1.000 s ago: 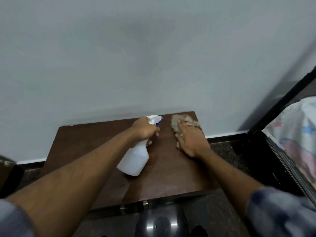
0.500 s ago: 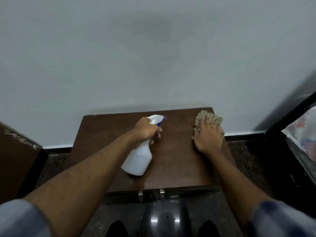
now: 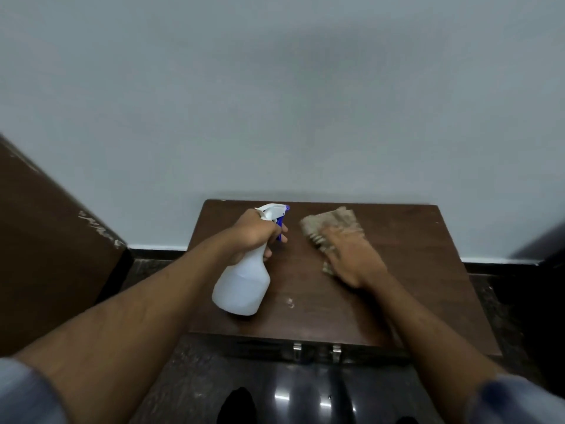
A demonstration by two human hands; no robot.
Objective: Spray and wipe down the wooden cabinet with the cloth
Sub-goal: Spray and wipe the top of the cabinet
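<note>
With our left hand (image 3: 253,237) clenched on the spray bottle (image 3: 243,284) over the wooden cabinet (image 3: 406,286) and our right hand (image 3: 351,258) flat, fingers released, on the cloth (image 3: 331,223), we risk spraying our own wiping hand, since the nozzle points toward it.

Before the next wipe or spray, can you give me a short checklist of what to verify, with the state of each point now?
1. Left hand grips the spray bottle at its neck: ok.
2. Nozzle points at the cabinet top, away from the cloth hand: cannot tell, it seems to aim toward the wall.
3. Right hand lies flat on the cloth: ok.
4. Cloth lies on the cabinet top, not hanging over an edge: ok.
5. Surface is wet enough to wipe: cannot tell.
6. White mark near the front edge is wiped off: not ok.
</note>
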